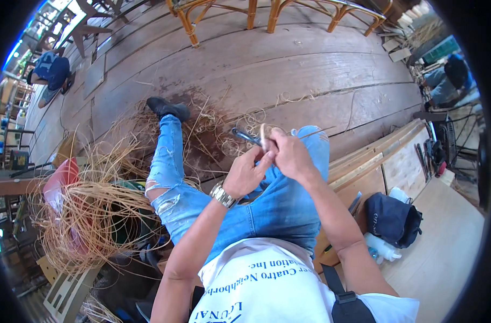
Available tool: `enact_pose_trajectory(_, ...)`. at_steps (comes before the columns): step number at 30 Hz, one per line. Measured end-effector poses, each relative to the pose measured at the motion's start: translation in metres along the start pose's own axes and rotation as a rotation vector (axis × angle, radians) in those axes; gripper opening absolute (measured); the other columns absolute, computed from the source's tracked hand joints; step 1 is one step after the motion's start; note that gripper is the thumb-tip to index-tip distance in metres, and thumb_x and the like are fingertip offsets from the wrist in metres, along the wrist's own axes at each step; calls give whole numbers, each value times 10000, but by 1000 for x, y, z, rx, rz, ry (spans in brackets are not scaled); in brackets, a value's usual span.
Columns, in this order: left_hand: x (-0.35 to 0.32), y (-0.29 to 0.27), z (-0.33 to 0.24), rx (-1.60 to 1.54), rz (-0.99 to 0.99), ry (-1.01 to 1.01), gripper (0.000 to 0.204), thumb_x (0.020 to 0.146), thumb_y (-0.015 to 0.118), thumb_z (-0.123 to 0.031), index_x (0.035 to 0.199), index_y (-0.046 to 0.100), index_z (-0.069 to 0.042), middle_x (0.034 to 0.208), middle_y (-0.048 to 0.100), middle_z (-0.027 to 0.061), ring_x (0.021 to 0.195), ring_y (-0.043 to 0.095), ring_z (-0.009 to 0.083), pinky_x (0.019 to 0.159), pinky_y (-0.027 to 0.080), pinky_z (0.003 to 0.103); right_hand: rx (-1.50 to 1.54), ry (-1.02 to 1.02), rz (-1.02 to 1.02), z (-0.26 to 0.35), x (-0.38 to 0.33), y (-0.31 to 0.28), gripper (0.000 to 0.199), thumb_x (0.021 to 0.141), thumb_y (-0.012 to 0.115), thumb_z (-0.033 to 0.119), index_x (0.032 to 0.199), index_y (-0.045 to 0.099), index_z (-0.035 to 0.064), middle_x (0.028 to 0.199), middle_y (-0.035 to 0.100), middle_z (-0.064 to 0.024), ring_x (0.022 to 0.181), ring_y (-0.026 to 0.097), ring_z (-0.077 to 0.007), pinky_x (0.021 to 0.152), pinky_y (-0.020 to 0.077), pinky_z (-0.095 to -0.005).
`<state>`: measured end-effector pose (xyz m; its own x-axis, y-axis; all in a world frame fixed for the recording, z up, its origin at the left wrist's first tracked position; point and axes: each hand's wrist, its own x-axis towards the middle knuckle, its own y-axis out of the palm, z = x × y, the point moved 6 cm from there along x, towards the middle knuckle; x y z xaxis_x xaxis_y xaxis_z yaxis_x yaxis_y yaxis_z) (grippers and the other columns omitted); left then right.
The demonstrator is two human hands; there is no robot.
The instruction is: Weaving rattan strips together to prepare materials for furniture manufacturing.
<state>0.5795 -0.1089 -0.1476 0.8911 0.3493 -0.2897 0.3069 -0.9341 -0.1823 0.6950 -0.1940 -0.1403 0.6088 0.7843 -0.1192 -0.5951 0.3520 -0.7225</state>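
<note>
Above my lap, my left hand [247,173] and my right hand [292,154] come together, both closed. A slim metal tool with a dark bluish end [245,135] juts out to the left from between them; its kind is not clear, nor which hand grips it. Close by, a pale rattan strip [263,132] curves up from the fingers of my right hand. My left thumb points toward the right fingers, and what the left fingers hold is hidden. Thin rattan shavings [205,121] lie on the wooden floor beyond my hands.
A big tangle of rattan strands [103,215] stands at my left, beside a red plastic bag [61,180]. At right are a dark blue pouch [392,219], a white bottle [383,247] and wooden boards [404,175]. Rattan furniture legs [189,29] stand ahead; other people work at both sides.
</note>
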Motion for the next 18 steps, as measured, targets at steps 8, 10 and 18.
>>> enact_pose_trajectory(8, -11, 2, 8, -318, -39, -206, 172, 1008, 610, -180, 959, 625, -17, 674, 569, 1, 513, 513, 77, 444, 381, 251, 73, -56, -44, -3, 4, 2, 234, 951, 625, 230, 880, 571, 14, 787, 652, -256, 753, 650, -452, 631, 477, -534)
enact_pose_trajectory(10, -14, -18, -6, -228, -80, -149, 173, 1013, 606, -184, 918, 643, -44, 681, 559, -28, 516, 427, 35, 446, 328, 230, 70, -70, -152, -9, 12, -15, 271, 964, 611, 269, 894, 565, 12, 785, 655, -263, 771, 653, -463, 654, 484, -555)
enact_pose_trajectory(18, 5, -100, -15, -414, -301, 94, 194, 1041, 591, -240, 927, 585, -83, 791, 700, 34, 523, 427, 9, 454, 325, 198, 74, 30, -137, -19, 13, -36, 317, 996, 578, 323, 914, 545, 19, 748, 651, -259, 745, 653, -478, 658, 486, -584)
